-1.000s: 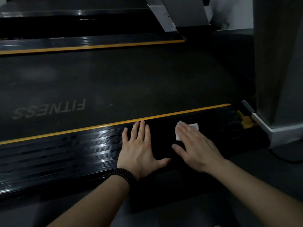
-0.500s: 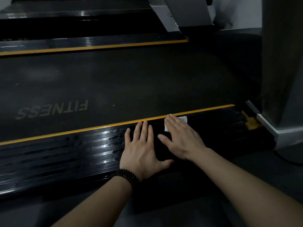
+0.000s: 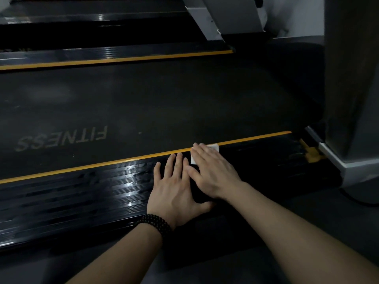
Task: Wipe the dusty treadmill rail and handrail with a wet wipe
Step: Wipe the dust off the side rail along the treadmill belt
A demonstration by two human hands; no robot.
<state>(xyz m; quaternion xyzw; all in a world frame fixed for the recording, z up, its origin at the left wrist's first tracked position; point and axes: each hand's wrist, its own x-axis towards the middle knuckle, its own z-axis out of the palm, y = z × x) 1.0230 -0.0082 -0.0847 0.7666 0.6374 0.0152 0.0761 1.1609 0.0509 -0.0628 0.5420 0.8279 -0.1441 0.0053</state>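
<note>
The right hand point(image 3: 213, 171) lies flat with straight fingers on a white wet wipe point(image 3: 214, 148), pressing it onto the far edge of the near treadmill rail point(image 3: 82, 193), right at the yellow stripe point(image 3: 102, 163) that borders the belt; only two small bits of the wipe show, one past the fingertips and one at the left side of the fingers, the rest being covered by the hand. The left hand point(image 3: 174, 191) rests open and spread, palm down, on the same black ribbed rail just left of the right hand, its fingers nearly touching the right hand's thumb side (whether they actually touch cannot be told), and it holds nothing. A dark beaded bracelet point(image 3: 153, 223) circles the left wrist. The rail to the left of the hands shows glossy highlights along its ribs. Beyond the stripe lies the dark belt point(image 3: 184, 95) with the word FITNESS point(image 3: 63, 139) printed upside down at the left. On the far side runs a second black rail point(image 3: 114, 52) with its own yellow stripe, and a grey upright point(image 3: 225, 15) rises from its right end. At the right a broad grey column point(image 3: 350, 78) stands on a pale base point(image 3: 356, 167), closing off the rail's right end, where a small yellow piece point(image 3: 311, 153) sits
</note>
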